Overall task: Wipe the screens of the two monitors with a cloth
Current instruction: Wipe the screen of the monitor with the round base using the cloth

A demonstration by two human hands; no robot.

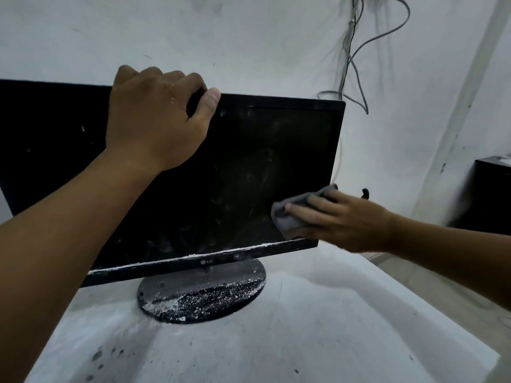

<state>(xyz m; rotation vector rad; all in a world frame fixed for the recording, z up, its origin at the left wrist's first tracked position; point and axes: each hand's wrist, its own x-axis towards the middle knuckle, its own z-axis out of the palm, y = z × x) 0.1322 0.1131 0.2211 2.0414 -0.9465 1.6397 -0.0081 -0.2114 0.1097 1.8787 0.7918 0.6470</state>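
Observation:
A black LG monitor (262, 161) stands on a round paint-flecked base (201, 294) on a white table. Its dark screen shows dusty smears. My left hand (154, 117) grips the monitor's top edge, fingers curled over the back. My right hand (340, 219) presses a grey cloth (287, 217) against the screen's lower right corner. A second black monitor (49, 139) stands behind and to the left, partly hidden by my left arm.
The white table (276, 341) has dark spots near its front left. Grey cables (356, 64) hang down the white wall behind the monitor. A dark cabinet (492, 194) stands at the far right, beyond the table edge.

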